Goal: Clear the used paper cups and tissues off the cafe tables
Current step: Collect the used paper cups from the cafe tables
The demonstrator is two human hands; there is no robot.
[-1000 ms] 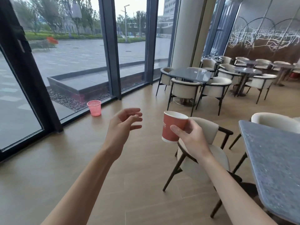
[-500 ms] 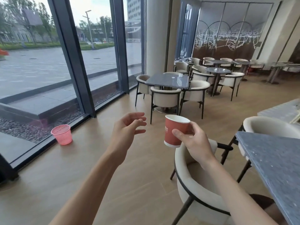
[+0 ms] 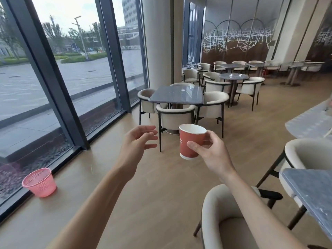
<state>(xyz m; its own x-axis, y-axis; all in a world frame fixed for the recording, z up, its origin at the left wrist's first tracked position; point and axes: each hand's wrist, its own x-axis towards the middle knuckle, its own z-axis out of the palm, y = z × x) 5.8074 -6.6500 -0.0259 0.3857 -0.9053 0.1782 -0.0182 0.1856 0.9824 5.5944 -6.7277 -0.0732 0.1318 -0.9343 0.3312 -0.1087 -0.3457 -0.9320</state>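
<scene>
A red paper cup (image 3: 189,142) with a white inside stays upright in my right hand (image 3: 212,153), fingers wrapped around its side at chest height over the wooden floor. Beside it, to the left, my left hand (image 3: 139,144) hovers open with fingers spread and holds nothing. A pink mesh waste basket (image 3: 40,182) stands on the floor by the window at lower left. The square grey table (image 3: 177,96) ahead carries small white tissue-like scraps (image 3: 191,87). A round table (image 3: 233,76) behind it also bears small white bits.
Cream armchairs ring the square table, the nearest chair (image 3: 175,117) just beyond my hands. Another chair (image 3: 228,218) sits below my right arm, next to a grey table edge (image 3: 312,191) at right. Glass window wall (image 3: 53,78) runs along the left. A pillar (image 3: 159,42) stands ahead.
The view has swung right: the pink basket slid toward the lower left and the square table came closer. Both hands keep the same pose, the cup still held.
</scene>
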